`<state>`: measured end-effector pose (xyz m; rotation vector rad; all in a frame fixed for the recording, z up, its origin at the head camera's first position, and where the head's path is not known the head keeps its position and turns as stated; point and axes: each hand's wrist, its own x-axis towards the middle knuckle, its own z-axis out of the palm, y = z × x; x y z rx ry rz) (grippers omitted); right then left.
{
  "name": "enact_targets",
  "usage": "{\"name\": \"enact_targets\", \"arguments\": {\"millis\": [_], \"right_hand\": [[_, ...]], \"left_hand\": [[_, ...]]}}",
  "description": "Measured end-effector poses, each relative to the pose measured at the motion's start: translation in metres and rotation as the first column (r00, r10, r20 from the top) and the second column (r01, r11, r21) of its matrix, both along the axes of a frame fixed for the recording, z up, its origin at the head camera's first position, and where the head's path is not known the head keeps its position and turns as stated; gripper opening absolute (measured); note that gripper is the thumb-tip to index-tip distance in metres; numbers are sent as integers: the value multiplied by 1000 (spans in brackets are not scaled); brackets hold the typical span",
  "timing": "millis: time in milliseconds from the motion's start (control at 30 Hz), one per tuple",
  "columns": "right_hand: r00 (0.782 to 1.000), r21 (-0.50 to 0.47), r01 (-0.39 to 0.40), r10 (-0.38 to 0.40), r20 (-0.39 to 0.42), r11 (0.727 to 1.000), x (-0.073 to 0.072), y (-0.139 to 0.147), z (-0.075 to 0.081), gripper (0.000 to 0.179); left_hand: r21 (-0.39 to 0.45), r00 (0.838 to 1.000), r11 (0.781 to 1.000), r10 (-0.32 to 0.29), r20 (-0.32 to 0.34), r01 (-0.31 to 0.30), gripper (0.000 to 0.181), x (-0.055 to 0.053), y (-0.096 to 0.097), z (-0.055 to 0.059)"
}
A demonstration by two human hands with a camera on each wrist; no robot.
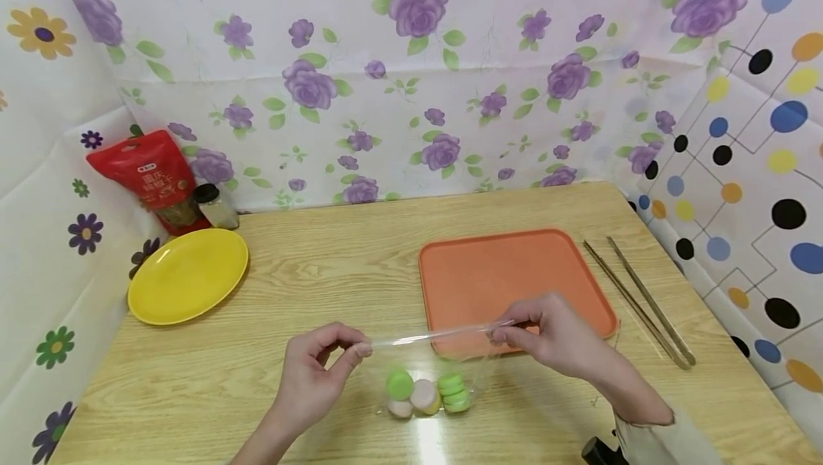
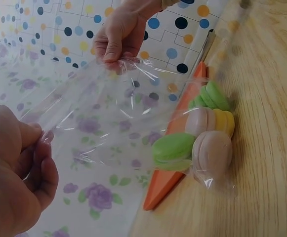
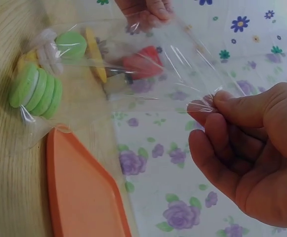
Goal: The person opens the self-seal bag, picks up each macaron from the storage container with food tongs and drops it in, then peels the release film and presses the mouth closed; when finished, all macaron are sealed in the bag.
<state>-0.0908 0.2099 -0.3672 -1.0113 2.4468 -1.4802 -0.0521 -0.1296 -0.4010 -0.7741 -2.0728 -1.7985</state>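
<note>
A clear plastic bag (image 2: 108, 108) is stretched between both hands, its top edge pulled straight. My left hand (image 1: 318, 372) pinches one top corner between thumb and fingers. The opposite corner is pinched by my right hand (image 1: 553, 333). Several macarons lie at the bottom of the bag, close over the wooden table: green macarons (image 3: 37, 91), pale pink macarons (image 2: 212, 150) and a yellow macaron (image 2: 225, 122). In the head view the right hand overlaps the front edge of an orange tray (image 1: 495, 279).
Long metal tongs (image 1: 643, 301) lie right of the tray. At the left sits a yellow plate (image 1: 189, 276), with a red pouch (image 1: 151, 176) and a black-capped jar (image 1: 217, 208) behind it. Patterned cloth walls (image 1: 386, 129) enclose the wooden table (image 1: 321, 258) on three sides.
</note>
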Motion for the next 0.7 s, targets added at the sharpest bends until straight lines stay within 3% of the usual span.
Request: {"name": "enact_targets", "arguments": {"millis": [100,300,400,567,700], "right_hand": [[999,-33,-15,14,-31,999,2,-1,-2,9],[997,-62,-34,30,-76,997,1,-3,-6,11],[993,-67,-28,20,-115,997,0,-4,-8,14],[985,-104,-45,27,-169,994,2,-5,-10,19],[978,-131,-52,24,-205,990,6,-5,-10,22]], "left_hand": [[0,1000,1000,-11,-18,11,16,0,-1,0],[-16,1000,1000,17,20,-17,19,1,-1,-2],[20,999,1000,-11,40,10,19,3,1,-3],[97,989,989,-121,89,112,16,7,2,-5],[112,990,986,-131,50,125,18,11,3,-3]]}}
